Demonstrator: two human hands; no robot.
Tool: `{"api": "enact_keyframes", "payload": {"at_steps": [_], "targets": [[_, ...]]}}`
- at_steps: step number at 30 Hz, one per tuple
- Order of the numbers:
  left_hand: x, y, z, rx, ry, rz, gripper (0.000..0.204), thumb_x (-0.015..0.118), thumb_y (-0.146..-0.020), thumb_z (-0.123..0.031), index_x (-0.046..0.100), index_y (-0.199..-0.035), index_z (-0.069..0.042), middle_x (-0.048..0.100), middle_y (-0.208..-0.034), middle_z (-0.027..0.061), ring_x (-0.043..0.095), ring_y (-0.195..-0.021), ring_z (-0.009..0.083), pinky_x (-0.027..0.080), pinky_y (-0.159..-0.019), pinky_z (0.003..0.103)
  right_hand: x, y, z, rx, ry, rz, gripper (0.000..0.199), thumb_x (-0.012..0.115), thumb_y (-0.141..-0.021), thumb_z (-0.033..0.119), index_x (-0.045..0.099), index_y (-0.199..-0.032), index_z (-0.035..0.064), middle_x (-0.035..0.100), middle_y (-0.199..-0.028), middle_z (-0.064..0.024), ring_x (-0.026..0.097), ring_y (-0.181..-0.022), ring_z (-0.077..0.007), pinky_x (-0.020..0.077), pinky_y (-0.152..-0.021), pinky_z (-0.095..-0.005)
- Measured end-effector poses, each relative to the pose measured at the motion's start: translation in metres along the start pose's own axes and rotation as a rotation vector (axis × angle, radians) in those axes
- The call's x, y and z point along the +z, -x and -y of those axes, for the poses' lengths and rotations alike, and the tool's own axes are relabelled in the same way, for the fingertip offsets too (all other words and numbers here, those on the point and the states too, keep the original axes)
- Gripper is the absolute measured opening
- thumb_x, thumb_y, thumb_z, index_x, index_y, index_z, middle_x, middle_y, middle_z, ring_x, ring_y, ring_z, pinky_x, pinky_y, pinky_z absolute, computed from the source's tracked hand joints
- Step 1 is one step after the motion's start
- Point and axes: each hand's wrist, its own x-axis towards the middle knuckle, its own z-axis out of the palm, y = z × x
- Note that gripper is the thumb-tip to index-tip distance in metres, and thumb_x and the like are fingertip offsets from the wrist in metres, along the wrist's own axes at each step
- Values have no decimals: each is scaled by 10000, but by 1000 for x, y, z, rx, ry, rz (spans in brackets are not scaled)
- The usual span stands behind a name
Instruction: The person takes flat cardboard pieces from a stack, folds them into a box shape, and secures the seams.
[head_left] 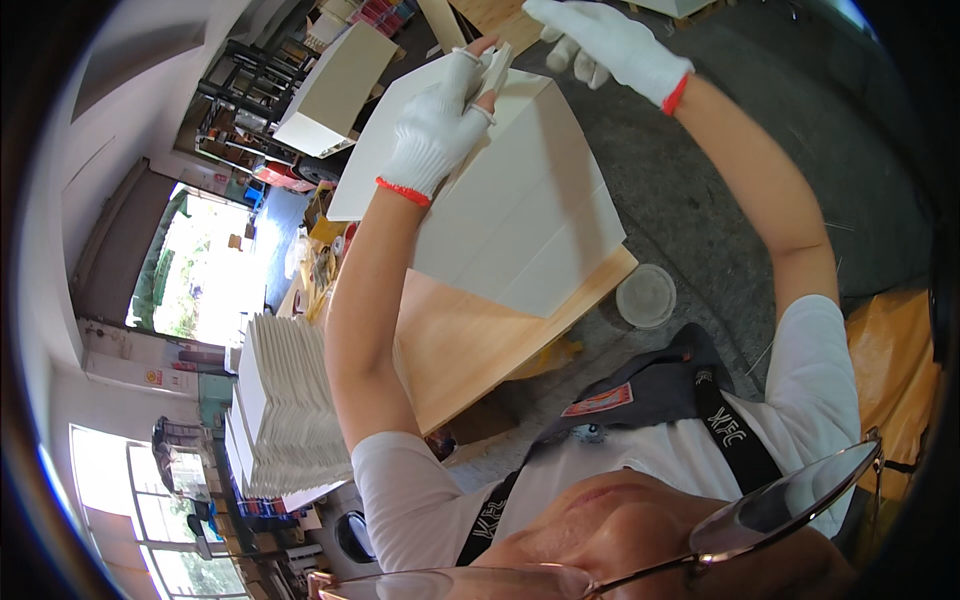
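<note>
My left hand [435, 135], in a white knit glove with a red cuff, is closed on a narrow pale strip [496, 70] along the upper edge of a block of white boards [520, 210]. Bare tips of the thumb and a finger show through the glove. The block stands on a light wooden board [450, 350]. Off to the right, my right hand [610, 50] is raised in a matching glove, apart from the boards. Its fingers are partly bent and spread, and nothing shows in them.
A tall stack of thin white sheets [280, 400] stands at the left. Beside the wooden board, a round translucent tub [646, 297] sits near the dark floor [720, 210]. Another large white block [340, 85] is farther back, and orange-yellow sheeting [890, 370] lies at the right.
</note>
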Motion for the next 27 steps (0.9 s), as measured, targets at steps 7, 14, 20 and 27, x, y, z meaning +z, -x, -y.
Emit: {"api": "enact_keyframes", "payload": {"at_steps": [7, 14, 20, 27], "targets": [[-9, 7, -4, -89, 26, 40, 653, 639, -868, -215, 364, -1459, -173, 620, -1232, 176, 569, -1193, 317, 433, -991, 384, 48, -14, 5, 159, -576, 333, 306, 569, -939, 293, 602, -1145, 70, 634, -1017, -88, 644, -771, -150, 506, -550, -230], [-40, 93, 69, -67, 640, -717, 575, 635, -893, -146, 401, -1416, -96, 569, -1287, 77, 599, -1054, 172, 485, -872, 342, 50, -12, 9, 280, -499, 286, 223, 526, -943, 191, 587, -1072, 20, 636, -912, -76, 542, -660, -79, 394, -530, -216], [1, 194, 153, -603, 1255, -1065, 392, 565, -951, -310, 490, -1273, -99, 537, -1269, 34, 504, -1114, 233, 392, -954, 464, 54, -9, 27, 265, -485, 305, 239, 510, -963, 210, 556, -1079, 6, 606, -859, -52, 476, -622, -9, 342, -439, -141], [-11, 149, 126, -1144, 1307, -465, 273, 553, -961, -365, 614, -1139, -168, 659, -997, -14, 621, -880, 166, 473, -771, 371, 60, 23, 32, 274, -412, 219, 241, 529, -962, 245, 552, -1107, 54, 583, -851, 4, 508, -640, -26, 457, -510, -145]]}}
